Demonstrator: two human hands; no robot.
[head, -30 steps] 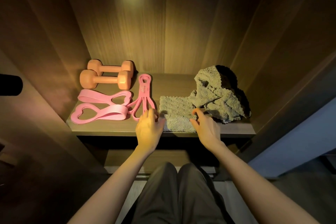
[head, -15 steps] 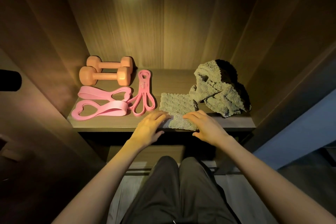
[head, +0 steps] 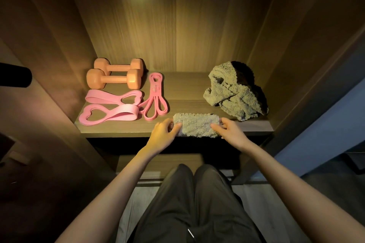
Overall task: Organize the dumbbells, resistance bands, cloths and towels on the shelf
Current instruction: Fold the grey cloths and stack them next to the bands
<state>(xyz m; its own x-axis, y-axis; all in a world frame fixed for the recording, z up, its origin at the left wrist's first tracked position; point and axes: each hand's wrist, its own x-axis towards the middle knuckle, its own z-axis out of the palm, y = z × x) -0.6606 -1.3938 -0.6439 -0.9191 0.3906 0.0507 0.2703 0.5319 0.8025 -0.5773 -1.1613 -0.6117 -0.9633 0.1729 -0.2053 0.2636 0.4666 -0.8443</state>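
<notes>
A grey-green folded cloth lies at the front edge of the wooden shelf. My left hand grips its left end and my right hand grips its right end. A crumpled grey-green towel sits at the back right. Two orange dumbbells lie side by side at the back left. In front of them lie two wide pink resistance bands. A thinner pink band lies just right of those.
The shelf sits in a wooden alcove with side walls close on both sides. A lower shelf shows under it, above my knees. A black object juts in at the left edge. A blue-grey panel stands at the right.
The cloth lay flat and wider under both hands; now it is folded into a narrow strip held at both ends. My hands moved apart to its ends.
</notes>
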